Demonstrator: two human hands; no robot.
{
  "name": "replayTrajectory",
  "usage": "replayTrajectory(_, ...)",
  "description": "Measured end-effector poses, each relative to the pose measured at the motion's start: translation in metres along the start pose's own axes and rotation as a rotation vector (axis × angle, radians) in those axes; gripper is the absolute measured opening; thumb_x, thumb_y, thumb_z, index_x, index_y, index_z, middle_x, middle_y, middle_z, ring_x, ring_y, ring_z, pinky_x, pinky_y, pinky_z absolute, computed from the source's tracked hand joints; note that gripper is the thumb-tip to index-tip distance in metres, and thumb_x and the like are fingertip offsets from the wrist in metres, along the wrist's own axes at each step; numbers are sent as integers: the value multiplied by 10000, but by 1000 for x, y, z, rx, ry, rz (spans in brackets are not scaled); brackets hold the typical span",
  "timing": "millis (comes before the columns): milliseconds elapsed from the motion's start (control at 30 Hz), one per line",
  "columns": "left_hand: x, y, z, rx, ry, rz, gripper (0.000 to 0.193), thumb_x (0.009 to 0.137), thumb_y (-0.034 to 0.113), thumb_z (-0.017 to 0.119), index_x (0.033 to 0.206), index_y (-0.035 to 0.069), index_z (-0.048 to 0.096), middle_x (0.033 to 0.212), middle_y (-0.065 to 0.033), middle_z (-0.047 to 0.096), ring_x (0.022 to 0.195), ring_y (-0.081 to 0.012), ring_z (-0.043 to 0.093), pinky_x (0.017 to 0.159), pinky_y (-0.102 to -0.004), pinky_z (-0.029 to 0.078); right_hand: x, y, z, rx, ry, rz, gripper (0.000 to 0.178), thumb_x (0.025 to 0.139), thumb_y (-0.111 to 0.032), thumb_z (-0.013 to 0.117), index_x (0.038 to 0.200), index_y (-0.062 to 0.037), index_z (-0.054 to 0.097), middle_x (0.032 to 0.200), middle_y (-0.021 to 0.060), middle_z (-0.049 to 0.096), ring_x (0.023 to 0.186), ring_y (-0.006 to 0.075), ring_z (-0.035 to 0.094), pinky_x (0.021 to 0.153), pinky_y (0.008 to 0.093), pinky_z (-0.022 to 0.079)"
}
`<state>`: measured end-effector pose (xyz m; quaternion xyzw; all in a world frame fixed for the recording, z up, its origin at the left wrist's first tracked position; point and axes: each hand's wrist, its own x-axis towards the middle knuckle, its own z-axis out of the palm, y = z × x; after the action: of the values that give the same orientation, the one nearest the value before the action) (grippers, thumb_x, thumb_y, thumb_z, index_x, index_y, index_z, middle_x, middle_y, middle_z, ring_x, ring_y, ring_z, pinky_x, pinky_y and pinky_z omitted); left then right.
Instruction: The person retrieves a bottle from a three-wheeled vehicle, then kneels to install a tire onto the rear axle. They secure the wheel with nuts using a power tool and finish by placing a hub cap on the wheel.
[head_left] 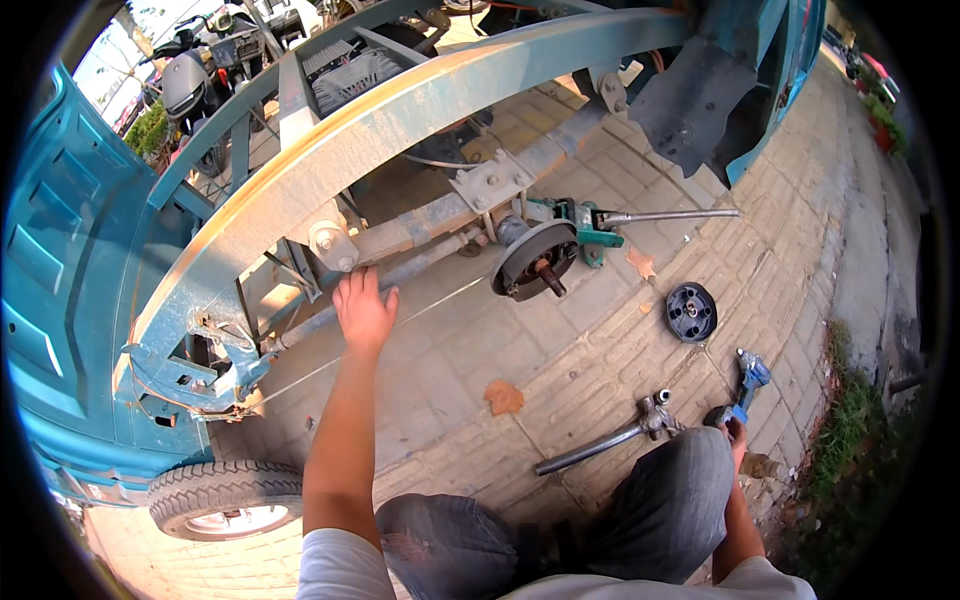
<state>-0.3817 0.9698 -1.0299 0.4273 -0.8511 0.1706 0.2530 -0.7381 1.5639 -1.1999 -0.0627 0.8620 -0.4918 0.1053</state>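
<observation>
My left hand [364, 310] reaches forward, its fingers stretched and the thumb apart. They rest against a grey tube [402, 275] under the blue vehicle frame [400, 110], just below a spring mount [330, 243]. At the tube's right stands the bare wheel hub with its brake shoes and rusty axle stub [540, 268]. Low on the right, beside my knee, my right hand [737, 440] is closed at the black base of a blue cordless impact wrench [751, 376]. My knee partly hides this hand.
A green floor jack [600, 238] with a long handle stands under the axle. On the paving lie a black brake drum [691, 312] and a metal bar with a jointed head [600, 446]. A loose wheel [225, 498] lies by the blue body panel [80, 280]. Grass [850, 430] edges the right.
</observation>
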Motion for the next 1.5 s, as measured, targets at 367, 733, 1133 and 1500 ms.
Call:
replayTrajectory(367,39,-29,23,125,-779,-104,374,783,439,660,950,105,663,938,-123,688,899,-291,661,753,-412,529,-43,-419,90,-245,-837,-1092,411,789,-232,713,1092,16,587,1083,162,612,1004,343,570,883,407,457)
replayTrajectory(733,32,-19,31,160,-678,-143,304,762,362,697,955,130,658,867,-112,697,820,-304,675,714,-419,532,-94,-352,165,-406,-1341,-1286,339,795,-292,666,1008,-37,598,1045,101,579,1027,268,541,900,388,421)
replayTrajectory(1133,31,-13,28,187,-700,-162,312,776,374,680,960,123,659,873,-98,699,835,-297,672,727,-418,530,-90,-349,162,-400,-1403,-1223,338,806,-313,661,977,-29,595,1031,107,588,1018,277,549,904,414,428)
replayTrajectory(1500,33,-17,28,97,-655,-178,300,755,381,700,905,124,669,838,-106,692,826,-291,673,708,-407,532,-91,-357,179,-510,-1409,-1236,407,808,-360,667,1056,-42,610,1064,103,606,1028,297,560,918,417,434)
